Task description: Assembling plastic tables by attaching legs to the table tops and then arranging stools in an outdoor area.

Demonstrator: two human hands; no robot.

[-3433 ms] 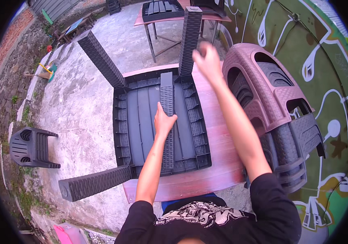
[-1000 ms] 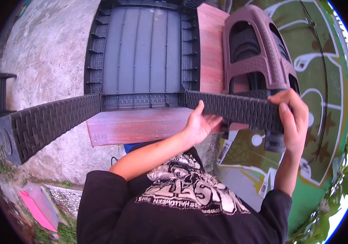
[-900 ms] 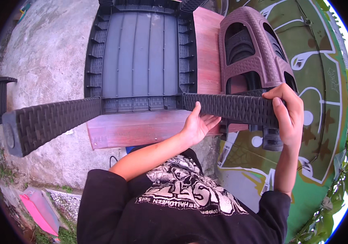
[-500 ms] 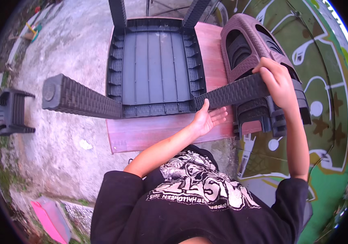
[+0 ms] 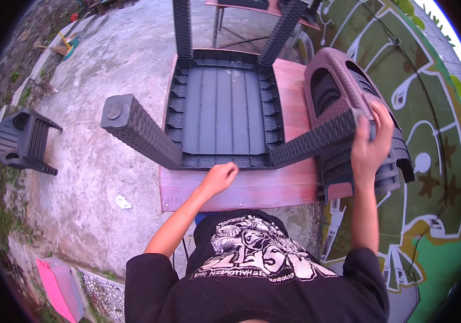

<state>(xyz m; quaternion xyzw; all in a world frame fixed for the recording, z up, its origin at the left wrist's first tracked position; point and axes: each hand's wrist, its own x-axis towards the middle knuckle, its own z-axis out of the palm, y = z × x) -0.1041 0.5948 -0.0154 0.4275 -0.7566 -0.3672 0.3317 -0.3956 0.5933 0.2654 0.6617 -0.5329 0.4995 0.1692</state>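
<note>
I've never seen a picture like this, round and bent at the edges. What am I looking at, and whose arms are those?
There is no machine here. A person wears a wide-angle camera on the head, looking down, so the arms coming in from below are that person's own. The lens bends straight edges toward the rim.

An upside-down dark grey plastic table lies on a reddish wooden tabletop, its four legs pointing up. The right hand grips the end of the near right leg. The left hand, loosely curled, rests at the upturned table's near edge, holding nothing. Beside the right hand stands a stack of brown plastic chairs. On the concrete ground to the left sits a dark plastic stool.
</note>
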